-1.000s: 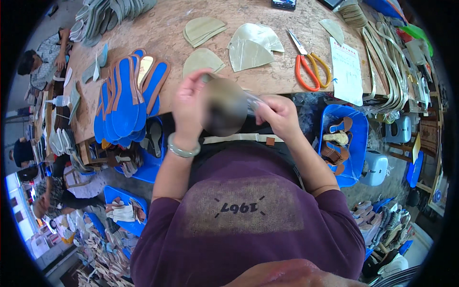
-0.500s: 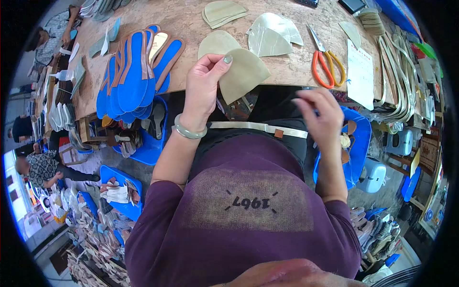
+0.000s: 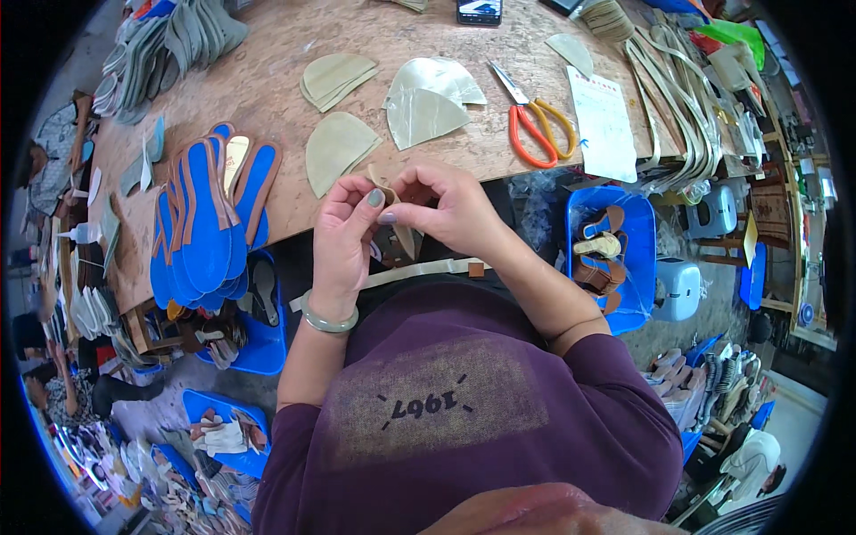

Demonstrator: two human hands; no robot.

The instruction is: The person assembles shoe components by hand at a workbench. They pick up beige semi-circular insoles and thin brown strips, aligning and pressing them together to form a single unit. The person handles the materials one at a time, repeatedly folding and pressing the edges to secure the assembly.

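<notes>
Both my hands meet just off the table's front edge, pinching one beige, half-oval material piece. It is seen nearly edge-on, and the fingers hide most of it. My left hand, below a pale bangle, is closed on it with the thumb on top. From the other side, my right hand grips it between thumb and fingers. On the table beyond lie similar beige pieces, a small stack of them, and shinier pieces with a glossy film. Orange-and-yellow-handled scissors rest open to the right.
Blue insoles with brown edging are piled at the table's left. A written paper sheet and long beige strips lie at the right. Blue bins with shoe parts stand below the table. A phone is at the far edge.
My right hand has come in from the right and taken hold of the beige piece beside my left hand. The piece has turned from flat-on to nearly edge-on. The view has shifted right.
</notes>
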